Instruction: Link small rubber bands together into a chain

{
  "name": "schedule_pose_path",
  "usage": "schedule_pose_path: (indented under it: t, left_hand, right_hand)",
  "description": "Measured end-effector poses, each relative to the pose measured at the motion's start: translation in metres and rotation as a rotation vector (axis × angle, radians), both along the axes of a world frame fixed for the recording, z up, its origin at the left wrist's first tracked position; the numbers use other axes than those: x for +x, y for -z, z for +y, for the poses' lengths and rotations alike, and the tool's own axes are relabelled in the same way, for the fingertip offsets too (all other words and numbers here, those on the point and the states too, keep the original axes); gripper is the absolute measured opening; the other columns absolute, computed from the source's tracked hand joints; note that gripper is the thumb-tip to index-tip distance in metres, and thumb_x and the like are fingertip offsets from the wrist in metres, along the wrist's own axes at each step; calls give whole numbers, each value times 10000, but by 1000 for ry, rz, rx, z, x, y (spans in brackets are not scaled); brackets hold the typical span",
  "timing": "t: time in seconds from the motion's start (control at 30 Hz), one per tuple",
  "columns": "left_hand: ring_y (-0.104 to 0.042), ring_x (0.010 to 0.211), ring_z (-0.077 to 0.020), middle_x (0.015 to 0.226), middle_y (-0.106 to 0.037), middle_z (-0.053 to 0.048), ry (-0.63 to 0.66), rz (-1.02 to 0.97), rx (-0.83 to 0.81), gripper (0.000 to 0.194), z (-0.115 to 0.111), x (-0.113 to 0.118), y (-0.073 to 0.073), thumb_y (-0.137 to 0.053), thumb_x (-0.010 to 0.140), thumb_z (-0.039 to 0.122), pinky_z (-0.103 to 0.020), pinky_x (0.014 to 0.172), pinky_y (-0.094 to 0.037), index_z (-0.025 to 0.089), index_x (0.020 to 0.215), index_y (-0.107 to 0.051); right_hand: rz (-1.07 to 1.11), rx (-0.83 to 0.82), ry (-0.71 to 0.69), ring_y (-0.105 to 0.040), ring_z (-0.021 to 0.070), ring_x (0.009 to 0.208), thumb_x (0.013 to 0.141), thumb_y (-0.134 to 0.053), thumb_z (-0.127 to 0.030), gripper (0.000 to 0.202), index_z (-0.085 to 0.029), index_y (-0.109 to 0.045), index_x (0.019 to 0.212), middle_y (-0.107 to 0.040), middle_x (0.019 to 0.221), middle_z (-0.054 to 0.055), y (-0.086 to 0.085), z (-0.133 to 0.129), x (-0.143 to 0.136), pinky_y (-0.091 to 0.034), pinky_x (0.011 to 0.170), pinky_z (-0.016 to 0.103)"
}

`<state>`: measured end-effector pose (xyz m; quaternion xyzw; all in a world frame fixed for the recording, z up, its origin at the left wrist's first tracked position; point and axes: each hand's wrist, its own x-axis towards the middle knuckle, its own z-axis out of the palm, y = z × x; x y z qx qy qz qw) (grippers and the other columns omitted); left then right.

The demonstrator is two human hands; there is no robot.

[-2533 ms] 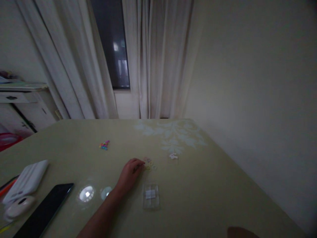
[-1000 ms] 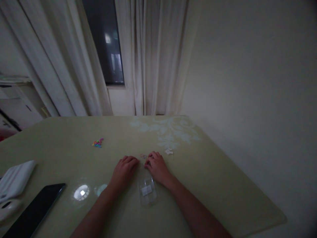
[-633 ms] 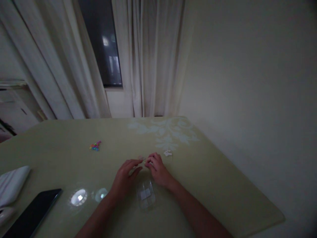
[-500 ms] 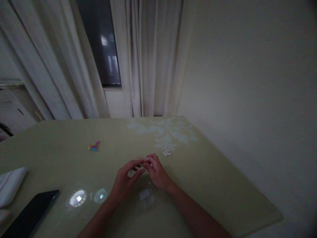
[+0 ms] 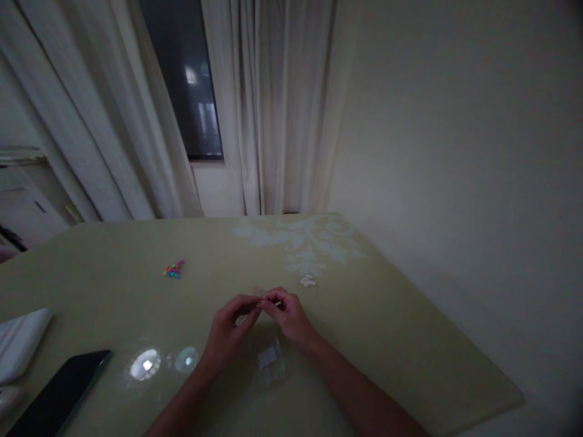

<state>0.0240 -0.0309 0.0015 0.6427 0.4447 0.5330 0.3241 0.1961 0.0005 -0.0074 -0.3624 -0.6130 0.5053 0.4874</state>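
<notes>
On the head view I see my left hand (image 5: 226,335) and right hand (image 5: 288,317) meeting fingertip to fingertip above the pale green desk (image 5: 387,340), each grip pinched shut on a tiny pale item too small to identify. A clear plastic packet (image 5: 269,360) lies just below them.

table (image 5: 387,340) right: open | left: phone (image 5: 59,394), pouch (image 5: 18,343) | front: beads (image 5: 173,269)

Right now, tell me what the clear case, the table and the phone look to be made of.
Clear case: probably thin transparent plastic, since the table shows through it around a pale label. Table: glossy green top, perhaps glass or laminate, mirroring a lamp. Phone: dark glassy slab, smooth and reflective. Dim light leaves all three uncertain.
</notes>
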Motion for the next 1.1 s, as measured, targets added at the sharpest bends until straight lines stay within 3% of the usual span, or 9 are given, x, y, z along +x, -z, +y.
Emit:
schedule_pose_path:
  t: [0.1,0.2,0.27,0.37,0.57,0.87,0.97,1.1]
  left_hand:
    - [-761,869,-217,951,-805,-63,-25,-1,-1,180,2,-1,4,-718,900,365,-319,799,-599,230,991,-796]
    - [-764,841,-216,931,-814,-65,-61,-20,-32,183,3,-4,5,-720,890,375,-313,781,-603,224,962,-796]
    - [-764,807,-212,911,-819,-66,-90,-52,-61,196,3,-6,3,-745,869,390,-302,752,-608,219,948,-796]
    - [-767,790,-217,882,-823,-67,-127,-122,-89,218,4,-9,-2,-786,832,408,-301,738,-619,210,922,-798]
    - [-781,816,-219,905,-833,-76,-124,-148,-65,220,5,-11,-9,-763,826,397,-297,739,-635,205,920,-814]
    - [-795,771,-246,838,-839,-75,-151,-123,-92,205,3,-11,-8,-818,761,398,-333,725,-659,211,846,-827]
    - [-801,757,-255,830,-842,-77,-156,-122,-110,208,4,-12,-7,-830,741,400,-336,706,-666,215,835,-835]
    - [-815,798,-272,894,-851,-79,-100,-108,-140,197,3,-13,-7,-815,753,375,-369,756,-677,241,889,-859]
  right_hand:
    - [-11,21,8,-635,183,827,873,-774,-498,313,-185,-770,866,-666,895,36,-2,2,2,-464,719,280]
    - [-60,108,80,-641,185,859,972,-668,-442,284,-199,-789,890,-672,913,45,1,8,8,-468,726,277]
    - [-166,198,168,-634,187,889,1014,-617,-365,254,-203,-790,921,-666,928,49,5,13,11,-473,772,289]
    - [-409,306,230,-616,204,966,967,-703,-261,106,-201,-789,985,-650,971,56,11,18,14,-474,893,324]
    - [-775,360,146,-578,236,1125,934,-740,-184,172,-223,-778,1098,-645,1168,80,14,17,9,-449,1017,360]
    - [-930,369,136,-552,283,1115,965,-692,-169,21,-177,-711,970,-651,1141,113,27,22,0,-436,974,417]
    - [-838,335,153,-542,273,1129,979,-672,-163,30,-180,-686,960,-640,1141,102,23,19,1,-409,995,424]
    - [-354,215,109,-580,201,1043,1019,-617,-223,89,-190,-655,946,-615,1073,54,6,8,4,-450,888,312]
